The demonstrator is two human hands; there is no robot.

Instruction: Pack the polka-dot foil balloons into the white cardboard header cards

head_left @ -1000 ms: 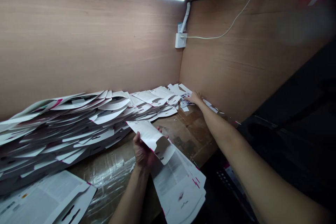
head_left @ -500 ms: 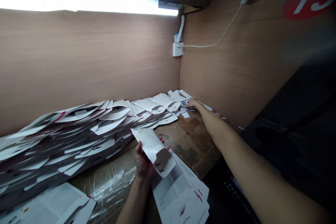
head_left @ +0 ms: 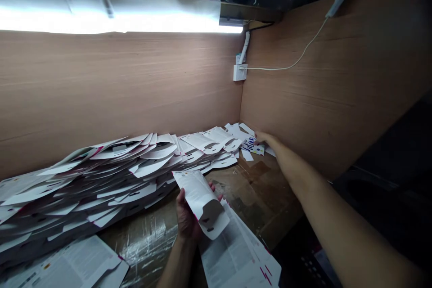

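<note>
My left hand [head_left: 187,217] is closed round a white flat carton blank [head_left: 202,202], held up above the brown taped tabletop [head_left: 148,238]. My right hand [head_left: 266,138] is stretched to the far corner, its fingers on a small printed card with blue lettering [head_left: 250,146] among loose white pieces by the right wall. Whether those fingers grip the card is hidden. A long slumped pile of white carton blanks [head_left: 101,175] runs along the back wall.
More flat blanks lie under my left hand [head_left: 236,256] and at the near left [head_left: 67,265]. Wooden walls close the back and right. A white socket [head_left: 239,72] with a cable sits in the corner under a bright strip lamp [head_left: 101,13].
The view has tilted up, showing more of the lamp. My right hand has stayed at the far corner pieces; the left still holds its blank.
</note>
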